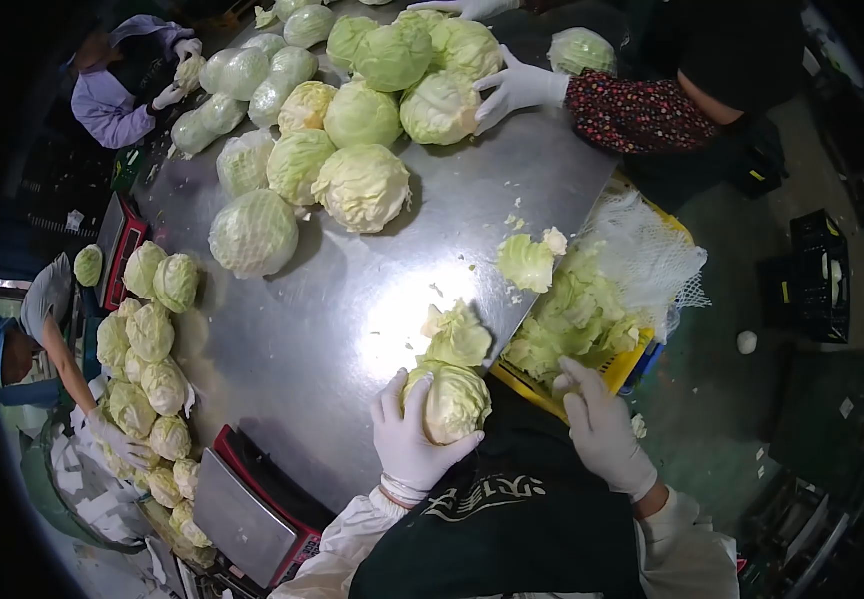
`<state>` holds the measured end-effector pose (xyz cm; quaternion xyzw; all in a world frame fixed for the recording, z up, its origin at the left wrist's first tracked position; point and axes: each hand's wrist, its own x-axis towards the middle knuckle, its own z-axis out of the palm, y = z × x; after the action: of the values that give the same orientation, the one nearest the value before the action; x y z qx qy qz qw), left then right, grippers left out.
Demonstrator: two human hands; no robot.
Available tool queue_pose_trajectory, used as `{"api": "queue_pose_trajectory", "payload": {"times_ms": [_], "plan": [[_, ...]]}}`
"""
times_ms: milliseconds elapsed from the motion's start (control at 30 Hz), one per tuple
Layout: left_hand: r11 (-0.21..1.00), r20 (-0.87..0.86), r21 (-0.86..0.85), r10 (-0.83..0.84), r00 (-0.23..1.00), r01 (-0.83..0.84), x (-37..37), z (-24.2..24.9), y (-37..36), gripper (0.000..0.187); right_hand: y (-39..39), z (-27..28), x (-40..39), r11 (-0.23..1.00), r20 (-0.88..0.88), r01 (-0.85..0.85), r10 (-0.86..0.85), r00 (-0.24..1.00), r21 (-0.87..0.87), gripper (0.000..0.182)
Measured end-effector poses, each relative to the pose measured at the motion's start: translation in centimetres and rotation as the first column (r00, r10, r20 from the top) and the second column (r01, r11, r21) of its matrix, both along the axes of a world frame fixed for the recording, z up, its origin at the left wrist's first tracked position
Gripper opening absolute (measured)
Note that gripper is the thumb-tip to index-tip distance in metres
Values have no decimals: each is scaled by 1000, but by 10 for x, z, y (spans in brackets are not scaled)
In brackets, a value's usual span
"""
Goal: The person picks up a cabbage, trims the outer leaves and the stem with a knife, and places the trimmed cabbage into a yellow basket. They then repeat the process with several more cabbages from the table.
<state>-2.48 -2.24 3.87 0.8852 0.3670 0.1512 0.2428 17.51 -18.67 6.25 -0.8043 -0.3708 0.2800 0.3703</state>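
My left hand (pixel 414 439), in a white glove, is wrapped round a pale green cabbage (pixel 452 404) at the table's near edge. A loose torn leaf (pixel 457 334) lies against the far side of that cabbage. My right hand (pixel 600 429), also gloved, is to the right of the cabbage, over the near edge of a yellow crate (pixel 627 364). Its fingers are bent and partly spread, with nothing visible between them. Many torn leaves (pixel 577 309) and a white net (pixel 642 250) fill the crate.
Several cabbages (pixel 362 188) stand on the metal table (pixel 352 299), with more along its left edge. A red scale (pixel 247 514) is at lower left. A co-worker's gloved hand (pixel 517 90) touches a cabbage at the far side. Other people are at the left.
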Motion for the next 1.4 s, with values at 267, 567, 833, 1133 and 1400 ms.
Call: {"api": "queue_pose_trajectory", "payload": {"times_ms": [267, 567, 833, 1133, 1400], "plan": [[969, -124, 110, -208, 970, 221, 6, 5, -9, 99, 81, -38, -14, 982, -230, -72, 112, 967, 177, 77], [965, 15, -251, -79, 997, 80, -57, -8, 21, 112, 87, -109, 4, 999, 182, -1, -5, 983, 34, 24], [485, 327, -872, 468, 821, 71, -63, -12, 30, 107, 94, -71, -41, 904, -267, -376, 420, 867, 201, 85], [402, 294, -914, 567, 770, 53, -100, -31, 62, 78, 70, -95, -2, 985, -347, -136, 166, 923, 111, 35], [-66, 151, -949, 763, 628, 309, -51, -35, 13, 68, 66, -8, 3, 975, -26, -206, 208, 978, 86, 91]]}}
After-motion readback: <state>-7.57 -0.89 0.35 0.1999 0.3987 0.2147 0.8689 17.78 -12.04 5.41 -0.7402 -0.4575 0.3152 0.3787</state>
